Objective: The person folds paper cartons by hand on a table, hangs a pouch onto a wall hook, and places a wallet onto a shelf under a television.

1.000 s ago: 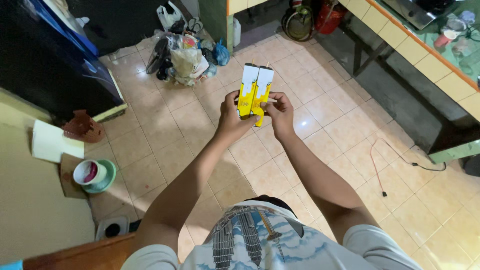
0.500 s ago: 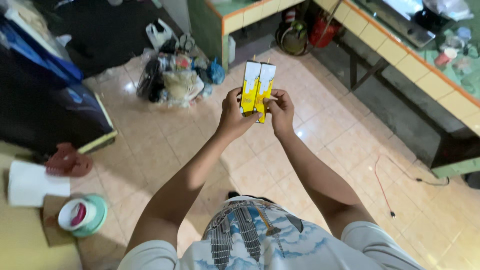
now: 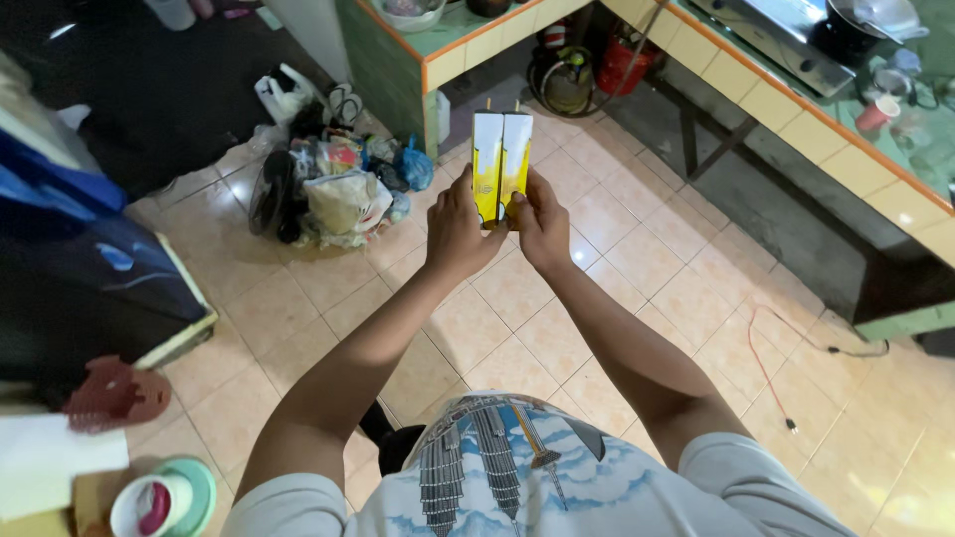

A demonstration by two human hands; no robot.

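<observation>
Two hands are meeting at upper centre of the frame above the tiled floor [image 3: 637,298]: the left hand [image 3: 460,234] and right hand [image 3: 542,231] are both gripping two yellow-and-white cartons [image 3: 500,164], pressed side by side and upright. Neither carton is looking opened yet, with something thin poking up at each top.

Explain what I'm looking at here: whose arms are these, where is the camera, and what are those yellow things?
There is no machine here: a person wears a camera on the head, so the one view looks down over the chest and both arms. The left hand and the right hand together hold two tall yellow-and-white cartons pressed side by side, fingers wrapped round their lower ends. Below is a tiled floor. A heap of bags and rubbish lies at the left, a tiled counter runs along the right, and a red cable trails over the floor.
</observation>
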